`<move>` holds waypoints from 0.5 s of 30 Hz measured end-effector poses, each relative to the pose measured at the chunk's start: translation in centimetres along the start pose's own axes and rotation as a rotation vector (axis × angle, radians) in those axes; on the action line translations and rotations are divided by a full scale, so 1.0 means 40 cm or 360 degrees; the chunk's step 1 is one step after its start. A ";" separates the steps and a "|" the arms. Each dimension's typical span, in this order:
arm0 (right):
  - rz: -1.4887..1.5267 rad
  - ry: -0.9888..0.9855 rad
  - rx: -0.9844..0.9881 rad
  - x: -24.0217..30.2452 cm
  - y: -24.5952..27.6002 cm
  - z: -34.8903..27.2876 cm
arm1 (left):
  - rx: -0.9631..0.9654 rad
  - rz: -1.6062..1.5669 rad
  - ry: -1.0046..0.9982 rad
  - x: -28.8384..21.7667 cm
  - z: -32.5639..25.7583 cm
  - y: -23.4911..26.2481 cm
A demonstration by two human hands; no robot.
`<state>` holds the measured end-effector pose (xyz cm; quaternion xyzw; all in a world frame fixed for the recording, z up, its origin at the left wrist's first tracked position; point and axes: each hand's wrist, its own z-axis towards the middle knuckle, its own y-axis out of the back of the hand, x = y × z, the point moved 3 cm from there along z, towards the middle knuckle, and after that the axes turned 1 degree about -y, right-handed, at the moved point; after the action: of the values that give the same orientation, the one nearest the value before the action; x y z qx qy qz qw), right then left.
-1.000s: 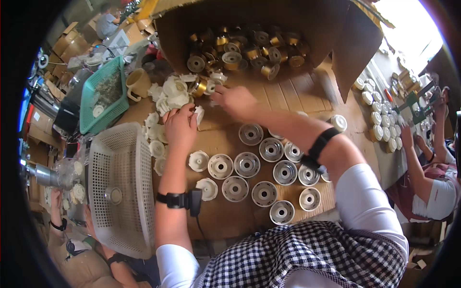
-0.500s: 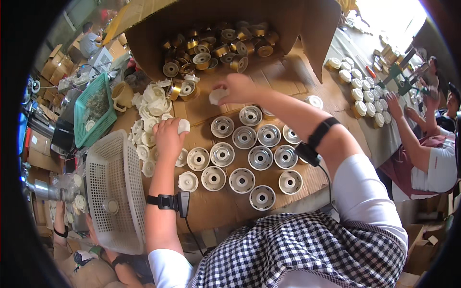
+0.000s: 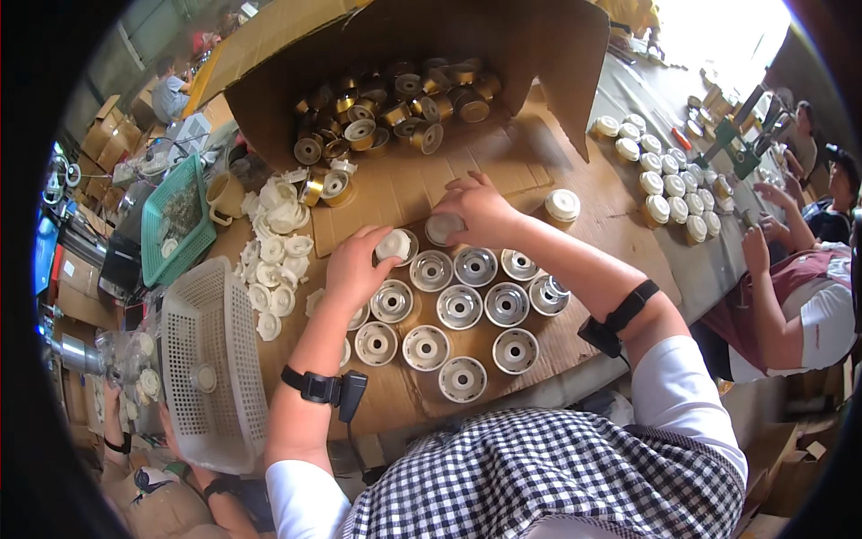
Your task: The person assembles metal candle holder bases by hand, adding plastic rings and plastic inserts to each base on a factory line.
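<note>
My left hand [image 3: 352, 269] is closed round a white plastic cap [image 3: 395, 243], right over a metal cup at the left of the group. Just to its right, my right hand [image 3: 482, 214] pinches another whitish cap [image 3: 443, 230] above the cups' back row. In front of both hands stand several round silver metal cups [image 3: 460, 307], open side up, each with a hole in the middle. One cup with a white cap on it [image 3: 563, 206] stands beyond my right forearm. A pile of loose white caps [image 3: 271, 260] lies left of my left hand.
A cardboard box [image 3: 561, 81] on its side holds many gold-sided cups [image 3: 395, 112]. At left are a white plastic basket [image 3: 256, 350], a green basket [image 3: 184, 235] and a beige mug [image 3: 224, 198]. Capped cups [image 3: 678, 184] stand at right, near a green press [image 3: 741, 148] and another person.
My left hand has moved right with its cap, from beside the pile to over a cup. My right hand, still pinching its cap, has come nearer, over the back row.
</note>
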<state>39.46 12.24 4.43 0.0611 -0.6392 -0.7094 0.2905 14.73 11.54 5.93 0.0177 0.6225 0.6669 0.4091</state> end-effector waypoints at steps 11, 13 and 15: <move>0.0228 -0.0025 0.0078 -0.064 0.007 -0.037 | -0.0057 0.0034 0.0049 -0.027 0.021 -0.042; 0.0243 -0.0012 0.0061 -0.069 0.006 -0.039 | 0.0018 0.0011 0.0049 -0.031 0.028 -0.052; 0.0182 -0.0020 -0.0003 -0.082 0.012 -0.060 | 0.0056 -0.0008 0.0141 -0.030 0.035 -0.061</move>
<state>43.42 11.77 3.55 0.0198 -0.6429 -0.6925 0.3267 17.56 11.72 4.77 -0.0064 0.6518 0.6549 0.3825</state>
